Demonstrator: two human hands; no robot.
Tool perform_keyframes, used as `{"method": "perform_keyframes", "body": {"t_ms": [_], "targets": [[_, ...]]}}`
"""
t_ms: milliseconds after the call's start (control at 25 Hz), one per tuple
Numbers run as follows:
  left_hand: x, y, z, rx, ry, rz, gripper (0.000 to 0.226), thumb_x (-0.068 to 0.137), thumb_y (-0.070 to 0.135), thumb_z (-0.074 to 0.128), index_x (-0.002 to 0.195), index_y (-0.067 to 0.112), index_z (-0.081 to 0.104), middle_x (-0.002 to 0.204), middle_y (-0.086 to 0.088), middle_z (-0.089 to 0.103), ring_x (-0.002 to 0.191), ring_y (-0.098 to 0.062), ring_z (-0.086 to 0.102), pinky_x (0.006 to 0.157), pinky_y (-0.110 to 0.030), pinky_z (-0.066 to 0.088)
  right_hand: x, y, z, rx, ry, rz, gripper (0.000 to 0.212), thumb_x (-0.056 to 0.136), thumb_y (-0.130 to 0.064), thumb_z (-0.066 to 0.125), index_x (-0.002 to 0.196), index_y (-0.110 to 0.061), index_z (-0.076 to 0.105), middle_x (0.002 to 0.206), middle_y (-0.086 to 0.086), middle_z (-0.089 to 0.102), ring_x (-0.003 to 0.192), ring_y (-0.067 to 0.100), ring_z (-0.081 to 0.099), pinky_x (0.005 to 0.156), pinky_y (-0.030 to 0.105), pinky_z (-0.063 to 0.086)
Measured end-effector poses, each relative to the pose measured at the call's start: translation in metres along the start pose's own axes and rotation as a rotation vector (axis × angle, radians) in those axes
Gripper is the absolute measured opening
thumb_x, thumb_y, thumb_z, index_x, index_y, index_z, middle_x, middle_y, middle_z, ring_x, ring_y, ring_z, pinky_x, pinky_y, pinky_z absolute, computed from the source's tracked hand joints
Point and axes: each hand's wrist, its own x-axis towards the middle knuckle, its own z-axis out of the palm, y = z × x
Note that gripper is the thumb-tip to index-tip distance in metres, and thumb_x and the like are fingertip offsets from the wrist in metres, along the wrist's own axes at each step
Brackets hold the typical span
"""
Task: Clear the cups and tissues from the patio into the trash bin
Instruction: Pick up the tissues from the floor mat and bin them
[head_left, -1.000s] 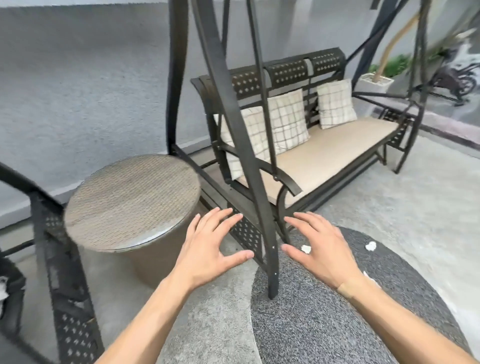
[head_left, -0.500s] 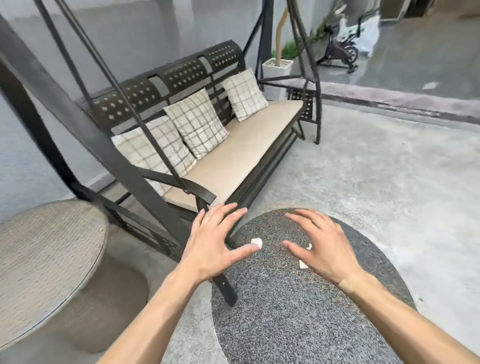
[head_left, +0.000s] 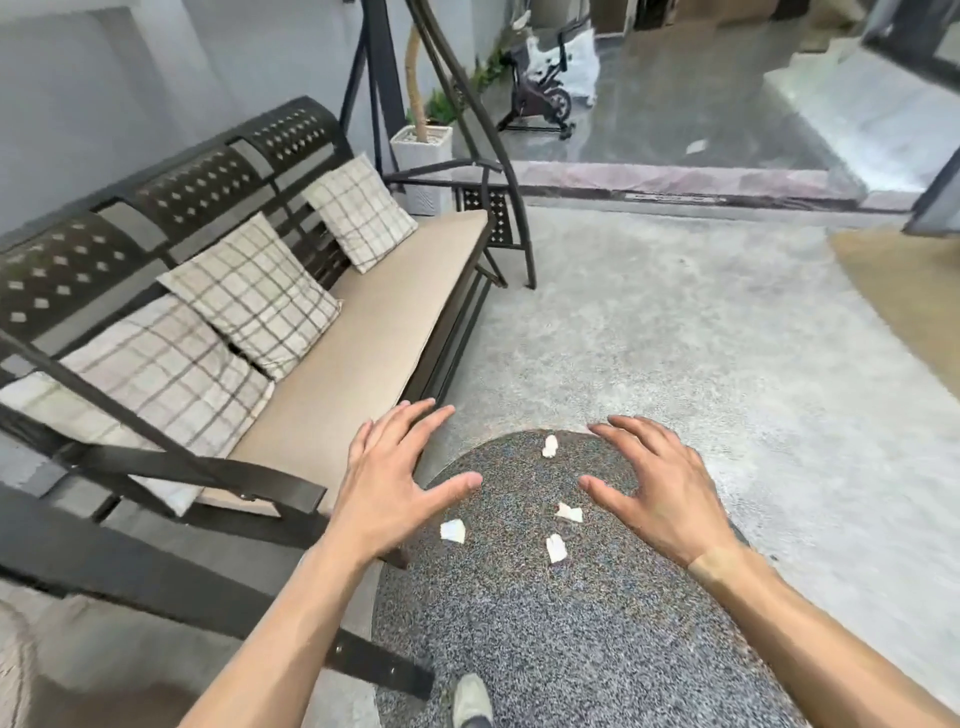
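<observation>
Four small crumpled white tissues lie scattered on a round speckled grey rug (head_left: 545, 649) on the concrete patio floor. Tissue one (head_left: 550, 446) sits near the rug's far edge, between the two outstretched hands; tissue two (head_left: 569, 513) lies just below the right thumb; tissue three (head_left: 453, 531) lies beside the left thumb; tissue four (head_left: 556, 547) sits nearest the person. Each is a torn-looking scrap, wadded and irregular. The left hand (head_left: 387, 483) and right hand (head_left: 662, 488) are held apart above the rug, palms down, fingers spread and holding nothing. To the left stands a dark metal swing bench (head_left: 291, 130) with a tan seat cushion (head_left: 374, 332) and three checked pillows.
</observation>
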Motion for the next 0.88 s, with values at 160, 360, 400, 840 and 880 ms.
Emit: {"method": "perform_keyframes", "body": {"t_ms": [160,360,400,840,880], "targets": [[0.063,-0.029,0.008,-0.055,-0.033,0.042,0.082,0.072,0.088,0.041,0.142,0.044,0.035,0.150,0.017,0.034,0.142,-0.004,0.021,0.116,-0.052,0.016,0.054,0.004,0.009,-0.048,0.003,0.082,0.069,0.081,-0.074,0.040,0.141,-0.044,0.030,0.150,-0.010,0.033,0.139,0.013,0.025,0.111,0.049,0.028],[0.136,-0.051,0.027,-0.062,-0.079,0.086,0.083,0.071,0.088,0.039,0.141,0.044,0.036,0.151,0.014,0.035,0.142,-0.006,0.023,0.116,-0.052,0.017,0.106,0.020,0.018,-0.068,0.036,0.162,0.068,0.081,-0.073,0.044,0.141,-0.043,0.031,0.150,-0.009,0.035,0.138,0.014,0.027,0.109,0.053,0.030],[0.148,-0.053,0.032,-0.063,-0.095,0.090,0.083,0.071,0.089,0.039,0.141,0.044,0.035,0.151,0.014,0.034,0.142,-0.007,0.022,0.116,-0.052,0.016,0.114,0.025,0.019,-0.072,0.037,0.178,0.069,0.081,-0.073,0.044,0.141,-0.043,0.031,0.150,-0.008,0.035,0.139,0.014,0.027,0.109,0.053,0.030],[0.281,-0.045,0.113,0.007,-0.170,0.021,0.090,0.068,0.091,0.032,0.146,0.045,0.026,0.157,0.011,0.022,0.145,-0.011,0.016,0.117,-0.054,0.010,0.243,0.135,0.033,-0.071,-0.035,0.155,0.077,0.077,-0.081,0.036,0.145,-0.046,0.020,0.158,-0.006,0.017,0.145,0.018,0.004,0.115,0.056,0.015],[0.290,-0.044,0.121,0.003,-0.178,-0.009,0.091,0.069,0.091,0.032,0.147,0.045,0.026,0.158,0.011,0.022,0.145,-0.011,0.016,0.117,-0.053,0.010,0.255,0.147,0.034,-0.066,-0.048,0.146,0.078,0.077,-0.082,0.036,0.145,-0.047,0.018,0.158,-0.005,0.015,0.146,0.018,0.003,0.115,0.056,0.014]]}}
